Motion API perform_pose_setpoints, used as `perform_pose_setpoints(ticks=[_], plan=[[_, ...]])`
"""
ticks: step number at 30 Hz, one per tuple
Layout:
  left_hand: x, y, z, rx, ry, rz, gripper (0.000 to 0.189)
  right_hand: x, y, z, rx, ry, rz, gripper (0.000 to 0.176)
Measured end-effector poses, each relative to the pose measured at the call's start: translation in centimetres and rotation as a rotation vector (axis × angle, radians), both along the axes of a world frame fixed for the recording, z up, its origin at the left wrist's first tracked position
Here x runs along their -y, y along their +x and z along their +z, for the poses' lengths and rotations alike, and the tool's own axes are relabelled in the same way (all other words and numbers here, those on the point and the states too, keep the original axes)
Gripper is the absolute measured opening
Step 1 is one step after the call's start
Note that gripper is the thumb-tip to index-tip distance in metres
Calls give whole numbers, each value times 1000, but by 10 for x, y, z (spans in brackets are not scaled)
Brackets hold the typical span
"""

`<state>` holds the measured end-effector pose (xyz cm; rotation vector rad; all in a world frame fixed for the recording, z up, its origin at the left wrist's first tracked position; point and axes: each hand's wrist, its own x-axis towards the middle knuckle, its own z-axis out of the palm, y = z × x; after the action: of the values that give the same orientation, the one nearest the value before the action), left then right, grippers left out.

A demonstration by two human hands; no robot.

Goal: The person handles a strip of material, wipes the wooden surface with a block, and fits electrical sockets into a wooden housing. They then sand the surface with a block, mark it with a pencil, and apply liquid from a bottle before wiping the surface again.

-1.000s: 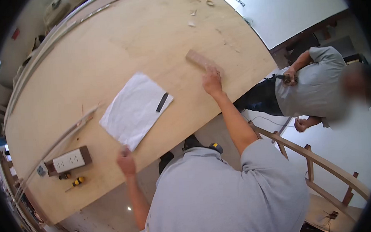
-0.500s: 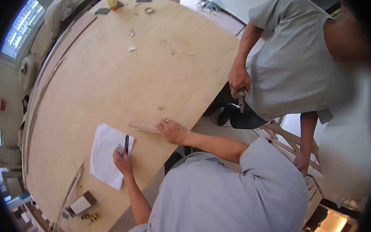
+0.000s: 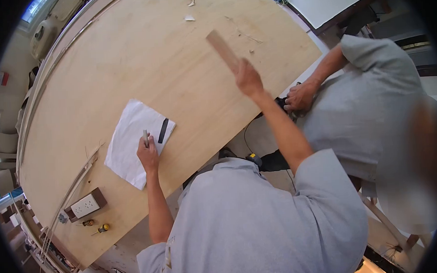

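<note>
My right hand is closed round one end of a flat wooden strip, which points away over the plywood tabletop. The strip looks slightly blurred. Above a white folded sheet, cloth or paper, my left hand grips a small grey upright piece; its kind does not show. A short black strip lies on the sheet, just right of my left hand.
A co-worker stands at the table's right edge, one hand near it. At lower left are a socket block, two yellow-black screwdrivers and long thin strips. Scraps lie farther back.
My right hand has lifted the wooden strip off the tabletop and swung it away and to the right. My left hand stays over the sheet. The co-worker's hand has shifted, and the view has turned.
</note>
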<state>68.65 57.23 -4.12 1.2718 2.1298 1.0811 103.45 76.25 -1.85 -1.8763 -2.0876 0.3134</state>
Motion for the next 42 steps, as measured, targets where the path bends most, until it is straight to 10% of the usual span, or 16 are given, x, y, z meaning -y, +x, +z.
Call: perform_pose_setpoints(ticks=[8, 42], plan=[[34, -55, -14, -527, 103, -387, 18, 67, -61, -20, 144, -124, -76, 38], [41, -64, -20, -407, 147, -555, 15, 153, -135, -37, 67, 80, -242, 34]])
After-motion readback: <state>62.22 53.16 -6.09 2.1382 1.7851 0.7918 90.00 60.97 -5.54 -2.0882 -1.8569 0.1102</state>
